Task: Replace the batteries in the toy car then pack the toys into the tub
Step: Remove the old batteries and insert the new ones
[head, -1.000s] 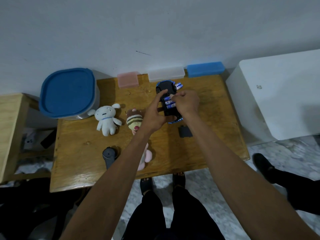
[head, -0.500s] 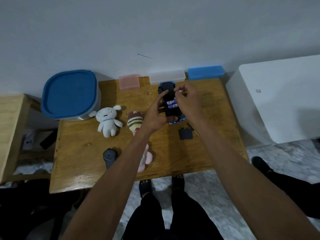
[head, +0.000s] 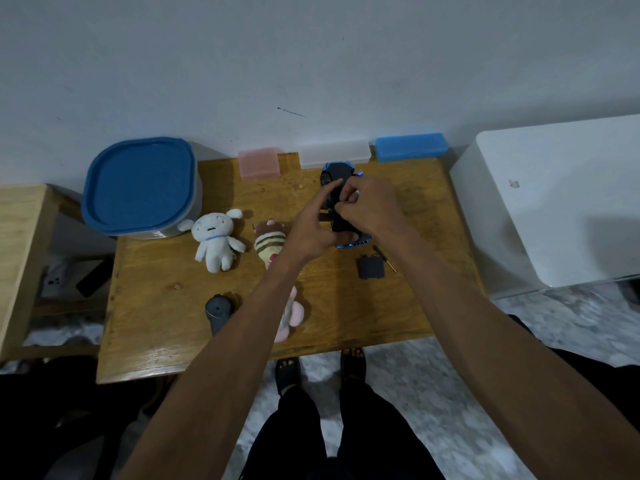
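Black-and-blue, the toy car (head: 335,174) is sitting on the wooden surface (head: 166,306) while both hands, left hand (head: 313,226) and right hand (head: 369,207), are curling their fingers around it.

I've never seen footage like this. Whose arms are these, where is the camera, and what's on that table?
There is no machine: a person wears a camera on the head, looking down at their own arms. The left hand and the right hand hold a black and blue toy car over a wooden table. On it lie a white plush, a striped plush, a black cover, a small screwdriver and a grey controller. A blue-lidded tub stands at the left corner.
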The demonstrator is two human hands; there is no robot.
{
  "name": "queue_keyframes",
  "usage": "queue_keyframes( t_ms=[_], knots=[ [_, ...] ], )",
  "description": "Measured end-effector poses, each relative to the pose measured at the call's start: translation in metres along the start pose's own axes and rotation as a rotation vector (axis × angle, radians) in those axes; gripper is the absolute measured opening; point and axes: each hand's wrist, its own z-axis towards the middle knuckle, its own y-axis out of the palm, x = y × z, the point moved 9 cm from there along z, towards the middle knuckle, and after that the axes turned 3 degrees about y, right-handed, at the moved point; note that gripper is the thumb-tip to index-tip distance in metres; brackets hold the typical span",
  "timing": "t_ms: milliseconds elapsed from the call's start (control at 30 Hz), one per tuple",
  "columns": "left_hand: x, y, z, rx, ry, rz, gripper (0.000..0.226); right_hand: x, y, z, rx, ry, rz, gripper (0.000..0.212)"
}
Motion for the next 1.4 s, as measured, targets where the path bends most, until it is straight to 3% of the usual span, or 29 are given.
queue_keyframes(
  t_ms=[367,567,833,967,1067,1267,1400],
  knots=[
    [0.008,-0.002,-0.002,0.045,0.09,0.014,0.098,-0.023,-0.006,-0.001,0.089,-0.025,-0.194,0.01],
    [0.004,-0.001,-0.001,0.009,0.081,0.015,0.102,-0.018,-0.006,-0.003,0.119,-0.044,-0.14,0.009],
    [-0.007,-0.009,-0.001,-0.044,-0.032,-0.161,0.106,-0.013,0.0,-0.003,-0.075,-0.278,-0.055,0.016],
    [-0.004,-0.009,-0.001,-0.049,-0.05,-0.195,0.104,-0.004,-0.019,0.0,0.058,-0.13,0.166,0.008],
    [-0.004,-0.011,-0.002,-0.038,-0.068,-0.197,0.105,0.01,-0.031,0.003,0.144,0.03,0.28,0.02],
    [-0.001,-0.014,0.0,-0.017,-0.074,-0.189,0.106,0.044,-0.012,-0.008,0.092,0.365,0.62,0.037],
    [-0.002,-0.016,0.0,-0.005,-0.069,-0.179,0.106,0.045,-0.01,-0.011,0.184,0.28,0.321,0.044]
  ],
)
